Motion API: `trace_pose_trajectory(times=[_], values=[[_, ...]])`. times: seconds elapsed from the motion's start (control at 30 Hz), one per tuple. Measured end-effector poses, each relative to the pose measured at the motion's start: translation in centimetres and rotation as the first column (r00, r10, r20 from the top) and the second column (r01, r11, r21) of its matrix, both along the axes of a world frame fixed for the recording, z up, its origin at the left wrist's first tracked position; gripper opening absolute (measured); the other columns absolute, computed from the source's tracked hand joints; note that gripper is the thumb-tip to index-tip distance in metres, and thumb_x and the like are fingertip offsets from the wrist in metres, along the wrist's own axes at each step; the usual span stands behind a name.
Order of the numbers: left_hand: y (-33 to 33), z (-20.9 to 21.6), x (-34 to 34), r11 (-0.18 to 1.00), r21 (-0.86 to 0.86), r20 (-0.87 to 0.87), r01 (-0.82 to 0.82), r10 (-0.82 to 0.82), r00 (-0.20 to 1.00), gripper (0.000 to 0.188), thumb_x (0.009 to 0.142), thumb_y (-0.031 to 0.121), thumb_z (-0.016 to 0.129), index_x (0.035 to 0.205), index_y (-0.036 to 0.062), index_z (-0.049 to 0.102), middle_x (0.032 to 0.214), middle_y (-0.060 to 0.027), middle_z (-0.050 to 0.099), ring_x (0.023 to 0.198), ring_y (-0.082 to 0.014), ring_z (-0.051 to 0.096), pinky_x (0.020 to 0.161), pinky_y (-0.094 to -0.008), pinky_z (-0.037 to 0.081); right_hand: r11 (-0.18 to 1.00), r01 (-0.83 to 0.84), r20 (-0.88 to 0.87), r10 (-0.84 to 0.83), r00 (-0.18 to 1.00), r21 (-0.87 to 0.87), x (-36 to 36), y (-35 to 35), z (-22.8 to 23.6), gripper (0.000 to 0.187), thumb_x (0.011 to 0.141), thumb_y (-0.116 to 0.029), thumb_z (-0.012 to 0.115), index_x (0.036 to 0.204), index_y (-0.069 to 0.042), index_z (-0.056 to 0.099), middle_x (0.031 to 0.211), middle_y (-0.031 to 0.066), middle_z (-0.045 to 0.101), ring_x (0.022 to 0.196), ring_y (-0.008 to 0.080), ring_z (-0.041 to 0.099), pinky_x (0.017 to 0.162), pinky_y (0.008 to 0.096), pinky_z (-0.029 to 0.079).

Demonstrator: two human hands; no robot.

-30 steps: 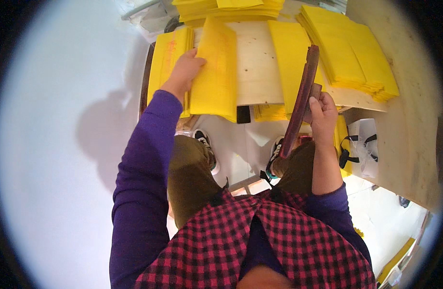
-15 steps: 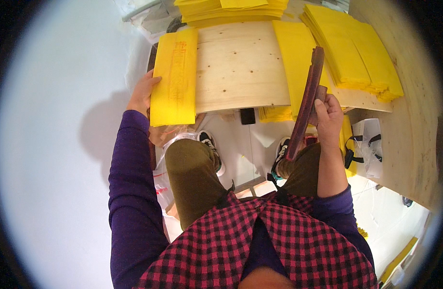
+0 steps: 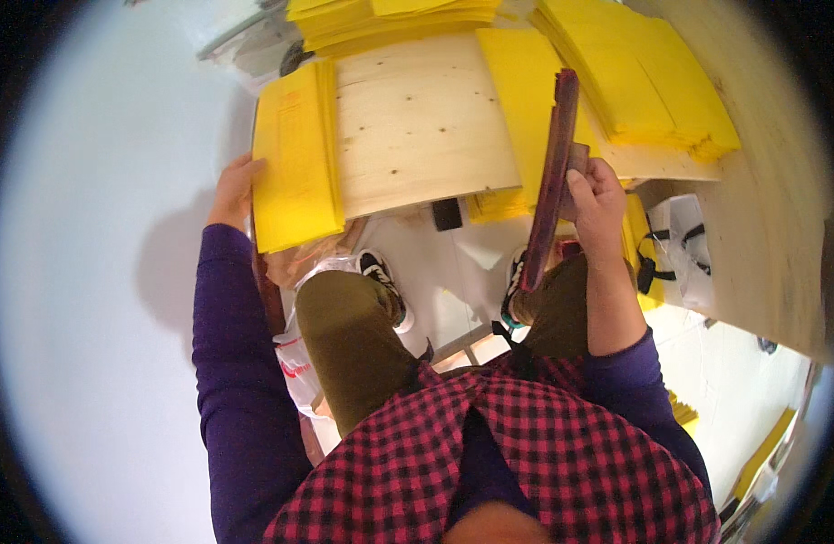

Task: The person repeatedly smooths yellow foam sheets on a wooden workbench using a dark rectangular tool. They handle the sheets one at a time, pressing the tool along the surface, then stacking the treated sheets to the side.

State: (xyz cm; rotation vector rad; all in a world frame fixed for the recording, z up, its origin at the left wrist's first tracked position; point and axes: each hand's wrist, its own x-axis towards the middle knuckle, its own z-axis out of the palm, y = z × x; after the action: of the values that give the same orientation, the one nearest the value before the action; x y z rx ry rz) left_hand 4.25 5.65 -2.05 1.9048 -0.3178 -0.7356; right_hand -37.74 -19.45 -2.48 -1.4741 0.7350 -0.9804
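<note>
My left hand (image 3: 235, 189) grips the left edge of a long yellow paper sheet (image 3: 295, 172), thumb on top and the other fingers mostly hidden. Faint red print shows on this sheet, and another yellow layer shows along its right side. In my right hand (image 3: 596, 199) is a long, narrow wooden stamp (image 3: 553, 181), stained dark red, held by the block-shaped handle on its back. The stamp is tilted in the air, in front of a second pile of yellow paper (image 3: 512, 100) on the right of the board.
Between the yellow piles lies a bare wooden board (image 3: 421, 127). Thicker yellow stacks (image 3: 635, 77) stand at the far right and along the back (image 3: 394, 27). A black phone-like object (image 3: 447, 214) lies beneath the front edge. A white bag (image 3: 684, 249) with black straps sits at right.
The printed sheet has slid left and tilted with my left hand, uncovering a yellow layer at its right. My right hand still holds the stamp. The whole view has shifted slightly.
</note>
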Motion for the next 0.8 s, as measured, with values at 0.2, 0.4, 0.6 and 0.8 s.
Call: trace_pose_trajectory(times=[0.2,0.4,0.6,0.8], values=[[-4.0,0.4,-3.3,0.999,0.025,0.647,0.026,-0.037,0.762,0.039,0.081,0.017,0.057,0.116,0.0000,0.051,0.098,-0.0115,0.060,0.086,-0.0189,0.057,0.072,-0.0282,0.046,0.986,0.014,0.167,-0.042,0.985,0.167,-1.1,-0.6,1.0,0.013,0.085,-0.011,0.054,0.092,0.000,0.052,0.074,0.0005,0.055,0.060,0.0056,0.052,0.051,0.0214,0.046],[-14.0,-0.1,-13.5,0.866,-0.066,0.201,0.495,-0.475,0.857,0.030,0.084,0.020,0.055,0.109,0.0035,0.057,0.091,-0.0054,0.062,0.077,-0.0122,0.057,0.068,-0.0249,0.045,0.974,0.020,0.350,-0.100,0.931,0.225,-2.0,-1.0,1.8,0.011,0.086,-0.010,0.051,0.092,0.000,0.051,0.078,0.0040,0.059,0.065,0.0095,0.059,0.053,0.0246,0.051],[-22.1,-0.7,-23.6,0.861,-0.090,-0.181,0.500,-0.508,0.842,0.024,0.085,0.021,0.053,0.099,0.0026,0.056,0.084,-0.0065,0.060,0.072,-0.0152,0.058,0.062,-0.0263,0.046,0.974,-0.030,0.400,-0.064,0.914,0.226,-3.4,-1.7,1.6,0.010,0.086,-0.009,0.051,0.092,0.000,0.052,0.078,0.0041,0.059,0.064,0.0091,0.058,0.053,0.0244,0.051],[-24.2,-0.6,-25.1,0.935,-0.055,-0.187,0.351,-0.355,0.916,0.016,0.081,0.020,0.059,0.082,0.0045,0.055,0.069,-0.0037,0.056,0.057,-0.0143,0.054,0.055,-0.0270,0.043,0.974,0.050,0.385,-0.134,0.913,0.221,-4.4,-2.7,1.5,0.010,0.086,-0.008,0.052,0.092,0.000,0.052,0.079,0.0038,0.058,0.064,0.0095,0.058,0.055,0.0247,0.051]])
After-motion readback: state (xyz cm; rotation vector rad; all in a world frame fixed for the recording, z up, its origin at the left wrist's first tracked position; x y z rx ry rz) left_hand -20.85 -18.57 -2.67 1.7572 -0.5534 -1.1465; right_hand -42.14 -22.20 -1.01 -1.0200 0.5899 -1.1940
